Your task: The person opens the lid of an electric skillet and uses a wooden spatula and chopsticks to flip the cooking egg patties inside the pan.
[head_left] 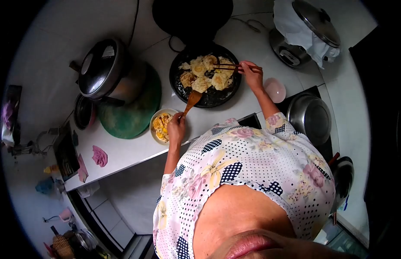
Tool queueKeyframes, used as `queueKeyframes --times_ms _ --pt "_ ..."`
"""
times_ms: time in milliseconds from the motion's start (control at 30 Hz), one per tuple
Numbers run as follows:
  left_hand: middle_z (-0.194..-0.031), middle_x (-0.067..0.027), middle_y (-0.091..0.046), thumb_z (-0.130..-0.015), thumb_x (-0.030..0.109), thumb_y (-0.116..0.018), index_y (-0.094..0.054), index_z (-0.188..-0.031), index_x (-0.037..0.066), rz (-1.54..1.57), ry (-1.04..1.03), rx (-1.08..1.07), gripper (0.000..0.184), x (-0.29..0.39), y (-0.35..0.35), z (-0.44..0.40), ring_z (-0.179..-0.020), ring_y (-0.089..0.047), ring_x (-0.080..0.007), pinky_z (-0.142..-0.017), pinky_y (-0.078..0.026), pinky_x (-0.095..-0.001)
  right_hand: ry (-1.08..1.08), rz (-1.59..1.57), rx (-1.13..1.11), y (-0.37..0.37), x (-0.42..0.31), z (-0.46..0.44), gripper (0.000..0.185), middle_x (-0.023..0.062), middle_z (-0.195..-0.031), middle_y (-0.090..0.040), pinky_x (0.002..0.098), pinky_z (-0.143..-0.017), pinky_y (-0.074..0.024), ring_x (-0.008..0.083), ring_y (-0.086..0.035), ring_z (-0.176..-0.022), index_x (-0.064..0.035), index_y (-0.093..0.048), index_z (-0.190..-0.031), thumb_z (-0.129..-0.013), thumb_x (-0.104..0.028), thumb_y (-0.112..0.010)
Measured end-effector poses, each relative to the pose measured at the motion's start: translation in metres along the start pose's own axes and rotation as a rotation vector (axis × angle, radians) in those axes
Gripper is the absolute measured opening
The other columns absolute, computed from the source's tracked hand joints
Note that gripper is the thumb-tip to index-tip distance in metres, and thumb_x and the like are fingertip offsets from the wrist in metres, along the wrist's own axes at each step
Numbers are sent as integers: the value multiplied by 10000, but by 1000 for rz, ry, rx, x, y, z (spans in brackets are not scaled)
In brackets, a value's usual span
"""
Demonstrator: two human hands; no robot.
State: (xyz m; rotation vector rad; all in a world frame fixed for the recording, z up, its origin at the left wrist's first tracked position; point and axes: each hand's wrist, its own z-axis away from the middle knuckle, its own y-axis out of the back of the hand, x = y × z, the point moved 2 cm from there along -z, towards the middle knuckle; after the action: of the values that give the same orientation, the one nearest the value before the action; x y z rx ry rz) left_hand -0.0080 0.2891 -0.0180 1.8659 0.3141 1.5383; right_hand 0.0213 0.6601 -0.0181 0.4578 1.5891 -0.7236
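Observation:
My left hand (176, 127) is closed round the handle of a wooden spatula (193, 102), whose blade touches the near edge of a fried egg (201, 84) in a round black pan (179, 94). In my right hand (251, 74) is a pair of dark chopsticks (228, 67), their tips at another fried egg (210, 61) on the pan's far side. Several fried eggs lie in the pan. Just beside my left hand stands a pale bowl (155, 139) with cooked egg (161, 126) in it.
Left of the pan, a pressure cooker (107, 75) stands by a green round board (123, 123). A pink cloth (100, 156) lies near the counter edge. To the right are a pink bowl (274, 90), a metal pot (312, 118) and a cooker (291, 52) with a white cloth and lid.

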Motion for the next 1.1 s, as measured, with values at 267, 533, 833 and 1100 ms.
queueKeyframes --times_ms 267,533,833,1100 --pt "-813 -179 -662 -874 133 -566 -608 -1070 -14 127 70 30 249 18 -6 -11 -728 -631 -226 -676 -485 -315 -10 -49 -19 11 -20 15 230 105 -909 -651 282 -688 -565 166 -640 -790 45 -626 -1017 -886 -142 -597" --pt "-829 -219 -646 -867 140 -555 -631 -1017 6 -9 8 40 215 9 -11 -1 -738 -641 -356 -656 -497 -397 -147 1 -74 19 -4 53 258 107 -890 -654 269 -672 -559 159 -641 -773 51 -619 -1019 -894 -174 -592" --pt "-813 -211 -649 -867 121 -548 -625 -1019 -8 -20 -42 -20 214 21 -18 -4 -715 -638 -355 -639 -495 -398 -95 -2 -5 32 -9 65 251 115 -893 -650 269 -671 -565 162 -645 -764 63 -610 -1017 -896 -156 -587" --pt "-804 -222 -644 -865 116 -547 -627 -1023 -8 7 -20 -20 215 24 -15 -4 -706 -639 -349 -638 -495 -394 -115 -31 35 36 1 71 242 103 -872 -652 260 -663 -560 156 -645 -752 53 -609 -1021 -896 -152 -586"
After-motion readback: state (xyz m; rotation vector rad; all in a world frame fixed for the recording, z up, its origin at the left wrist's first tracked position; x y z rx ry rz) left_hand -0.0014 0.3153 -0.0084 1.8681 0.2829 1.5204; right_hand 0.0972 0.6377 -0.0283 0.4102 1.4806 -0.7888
